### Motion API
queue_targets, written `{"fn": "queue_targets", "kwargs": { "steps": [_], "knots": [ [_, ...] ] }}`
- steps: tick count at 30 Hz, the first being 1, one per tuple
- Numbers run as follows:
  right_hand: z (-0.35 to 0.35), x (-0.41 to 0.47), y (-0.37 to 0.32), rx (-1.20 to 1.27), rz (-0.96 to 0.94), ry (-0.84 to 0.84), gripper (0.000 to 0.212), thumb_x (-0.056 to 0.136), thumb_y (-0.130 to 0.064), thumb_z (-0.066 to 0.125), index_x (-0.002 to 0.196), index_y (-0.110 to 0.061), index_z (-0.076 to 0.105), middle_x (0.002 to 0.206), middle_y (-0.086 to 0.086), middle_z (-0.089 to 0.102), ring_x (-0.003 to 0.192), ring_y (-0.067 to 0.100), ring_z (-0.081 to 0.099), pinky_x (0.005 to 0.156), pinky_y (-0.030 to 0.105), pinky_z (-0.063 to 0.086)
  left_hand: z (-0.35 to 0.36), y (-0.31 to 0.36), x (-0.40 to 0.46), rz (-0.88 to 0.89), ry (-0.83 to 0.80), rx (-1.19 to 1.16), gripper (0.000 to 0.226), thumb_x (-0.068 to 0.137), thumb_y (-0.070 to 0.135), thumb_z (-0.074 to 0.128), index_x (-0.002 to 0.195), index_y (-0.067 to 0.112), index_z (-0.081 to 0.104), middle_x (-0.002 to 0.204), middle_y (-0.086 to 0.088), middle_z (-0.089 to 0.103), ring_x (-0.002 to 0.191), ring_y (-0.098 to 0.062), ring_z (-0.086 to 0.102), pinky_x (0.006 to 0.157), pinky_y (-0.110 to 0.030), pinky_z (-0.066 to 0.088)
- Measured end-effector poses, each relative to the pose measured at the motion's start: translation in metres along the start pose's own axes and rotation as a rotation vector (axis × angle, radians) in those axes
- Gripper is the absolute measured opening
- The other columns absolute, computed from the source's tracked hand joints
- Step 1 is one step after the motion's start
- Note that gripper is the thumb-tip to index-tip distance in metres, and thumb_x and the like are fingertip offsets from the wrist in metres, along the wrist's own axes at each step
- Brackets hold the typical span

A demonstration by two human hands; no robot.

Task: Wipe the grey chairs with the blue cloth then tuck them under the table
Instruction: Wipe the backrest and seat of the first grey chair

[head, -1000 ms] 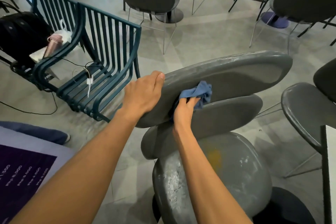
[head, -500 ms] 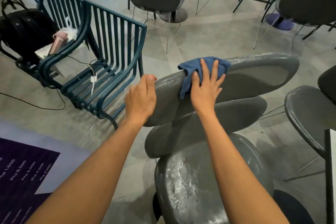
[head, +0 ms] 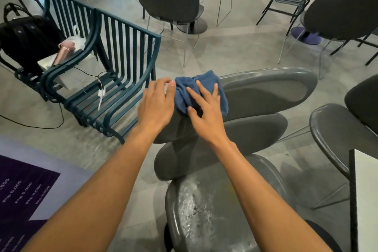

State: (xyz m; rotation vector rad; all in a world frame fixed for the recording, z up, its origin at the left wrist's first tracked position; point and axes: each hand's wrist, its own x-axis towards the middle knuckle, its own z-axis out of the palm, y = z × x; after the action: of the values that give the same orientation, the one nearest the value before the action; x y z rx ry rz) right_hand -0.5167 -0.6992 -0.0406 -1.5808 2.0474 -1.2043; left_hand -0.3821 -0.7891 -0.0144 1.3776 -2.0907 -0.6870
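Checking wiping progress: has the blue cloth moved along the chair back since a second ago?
Yes. The blue cloth went from the front face up onto the top edge of the grey chair's upper back pad, now beside the left hand.

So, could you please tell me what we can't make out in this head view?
- Grey chair top-left edge: covered by the blue cloth and left hand.
- Cloth's middle: under the right hand.
- Table: cut off by the right edge.
- Purple sign print: too small to read.
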Motion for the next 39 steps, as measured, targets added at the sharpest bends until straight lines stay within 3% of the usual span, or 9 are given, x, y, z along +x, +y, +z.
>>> {"fn": "queue_targets", "kwargs": {
  "steps": [4, 7, 10, 14, 19, 23, 31, 34, 39],
  "knots": [
    [-0.027, 0.007, 0.006, 0.221, 0.02, 0.064, 0.053, 0.091, 0.001, 0.053, 0.136, -0.023, 0.063, 0.156, -0.007, 0.043, 0.154, 0.02, 0.02, 0.126, 0.05, 0.016, 0.016, 0.03, -0.004, 0.267, 0.191, 0.2, 0.049, 0.108, 0.05, 0.032, 0.139, 0.019, 0.054, 0.145, -0.005, 0.052, 0.132, -0.028, 0.047, 0.105, -0.049, 0.043],
    [-0.06, 0.02, 0.03, 0.295, 0.089, 0.167, 0.054, 0.089, 0.004, 0.051, 0.136, -0.019, 0.061, 0.154, 0.0, 0.046, 0.144, 0.011, 0.04, 0.121, 0.035, 0.033, 0.041, 0.044, -0.003, 0.341, 0.146, 0.403, 0.053, 0.108, 0.044, 0.036, 0.154, 0.019, 0.039, 0.16, -0.007, 0.039, 0.144, -0.032, 0.038, 0.113, -0.051, 0.034],
    [-0.085, 0.033, 0.046, 0.313, 0.167, 0.039, 0.056, 0.09, 0.009, 0.049, 0.141, -0.014, 0.055, 0.154, 0.005, 0.046, 0.138, 0.004, 0.041, 0.122, 0.029, 0.03, 0.068, 0.052, -0.002, 0.333, 0.062, 0.613, 0.053, 0.107, 0.039, 0.035, 0.156, 0.019, 0.036, 0.157, -0.007, 0.044, 0.15, -0.035, 0.032, 0.12, -0.06, 0.025],
    [-0.097, 0.039, 0.054, 0.164, 0.113, -0.147, 0.06, 0.091, 0.008, 0.046, 0.146, -0.015, 0.051, 0.157, 0.0, 0.041, 0.128, -0.013, 0.033, 0.109, 0.001, 0.025, 0.087, 0.066, 0.003, 0.245, 0.094, 0.692, 0.056, 0.107, 0.035, 0.032, 0.159, 0.014, 0.032, 0.165, -0.009, 0.034, 0.157, -0.036, 0.016, 0.124, -0.064, 0.012],
    [-0.114, 0.065, 0.058, -0.035, 0.027, 0.036, 0.042, 0.095, -0.006, 0.046, 0.129, -0.018, 0.067, 0.133, 0.003, 0.065, 0.125, 0.022, 0.056, 0.107, 0.033, 0.041, 0.101, 0.076, -0.001, 0.294, 0.121, 0.707, 0.062, 0.107, 0.053, 0.031, 0.163, 0.026, 0.022, 0.166, -0.007, 0.031, 0.153, -0.039, 0.024, 0.123, -0.064, 0.01],
    [-0.12, 0.099, 0.087, -0.259, -0.066, 0.022, 0.038, 0.102, -0.034, 0.041, 0.125, -0.021, 0.068, 0.13, 0.005, 0.063, 0.129, 0.028, 0.049, 0.116, 0.047, 0.028, 0.086, 0.056, 0.0, 0.332, 0.128, 0.851, 0.056, 0.11, 0.057, 0.024, 0.16, 0.032, 0.026, 0.155, -0.007, 0.043, 0.139, -0.04, 0.041, 0.118, -0.06, 0.025],
    [-0.101, 0.09, 0.122, -0.495, -0.178, 0.167, 0.035, 0.105, -0.039, 0.037, 0.112, -0.019, 0.065, 0.115, 0.004, 0.063, 0.12, 0.027, 0.049, 0.119, 0.045, 0.02, 0.042, -0.014, -0.05, 0.05, 0.437, 0.531, 0.044, 0.112, 0.042, 0.037, 0.149, 0.019, 0.046, 0.14, -0.013, 0.054, 0.123, -0.035, 0.053, 0.1, -0.051, 0.046],
    [-0.096, 0.093, 0.123, -0.491, -0.17, 0.203, 0.035, 0.104, -0.037, 0.036, 0.11, -0.017, 0.064, 0.114, 0.007, 0.061, 0.118, 0.029, 0.049, 0.119, 0.047, 0.019, 0.052, -0.019, -0.061, -0.108, 0.508, 0.344, 0.046, 0.111, 0.038, 0.033, 0.154, 0.019, 0.038, 0.15, -0.014, 0.045, 0.133, -0.034, 0.045, 0.108, -0.052, 0.041],
    [-0.096, 0.098, 0.13, -0.525, -0.187, 0.178, 0.041, 0.105, -0.04, 0.029, 0.113, -0.017, 0.062, 0.116, 0.009, 0.059, 0.12, 0.032, 0.048, 0.119, 0.048, 0.017, 0.104, 0.009, -0.039, -0.037, 0.657, 0.558, 0.047, 0.112, 0.032, 0.035, 0.158, 0.022, 0.034, 0.167, -0.009, 0.029, 0.152, -0.045, 0.022, 0.121, -0.068, 0.013]
  ]
}}
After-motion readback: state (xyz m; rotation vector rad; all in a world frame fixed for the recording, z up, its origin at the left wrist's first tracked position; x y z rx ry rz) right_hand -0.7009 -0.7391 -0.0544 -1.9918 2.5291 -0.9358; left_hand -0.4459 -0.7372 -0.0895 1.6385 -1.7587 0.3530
